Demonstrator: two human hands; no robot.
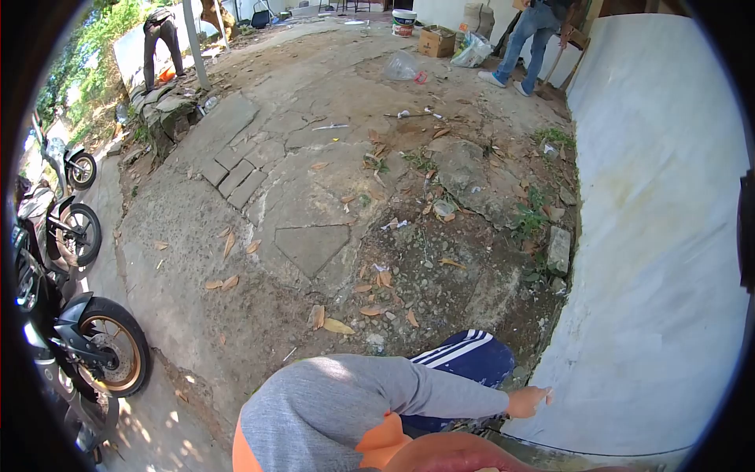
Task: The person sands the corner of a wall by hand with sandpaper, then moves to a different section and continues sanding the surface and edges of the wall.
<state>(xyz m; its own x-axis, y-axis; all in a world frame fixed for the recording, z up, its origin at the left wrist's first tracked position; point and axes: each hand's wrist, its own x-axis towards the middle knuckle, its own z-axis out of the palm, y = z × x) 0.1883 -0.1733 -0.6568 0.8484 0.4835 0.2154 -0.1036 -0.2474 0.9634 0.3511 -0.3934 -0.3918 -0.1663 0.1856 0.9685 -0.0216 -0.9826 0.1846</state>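
Note:
My left hand (pixel 525 401) reaches out at the end of a grey sleeve (pixel 448 393), close against the lower part of the white wall (pixel 653 236). Its fingers look curled together near the wall surface; anything they hold is too small to make out. Beneath the forearm is my bent leg in dark blue trousers (pixel 491 362) with white stripes. My right hand does not show. Bare skin (pixel 448 455) and an orange part of my shirt (pixel 385 436) fill the bottom edge.
Cracked concrete (pixel 197 252) with dry leaves and rubble spreads ahead. Several motorbikes (pixel 110 346) stand at left. A person in jeans (pixel 531 43) stands at the back right near a cardboard box (pixel 436 41) and a paint bucket (pixel 403 23). Another person (pixel 161 39) bends over at back left.

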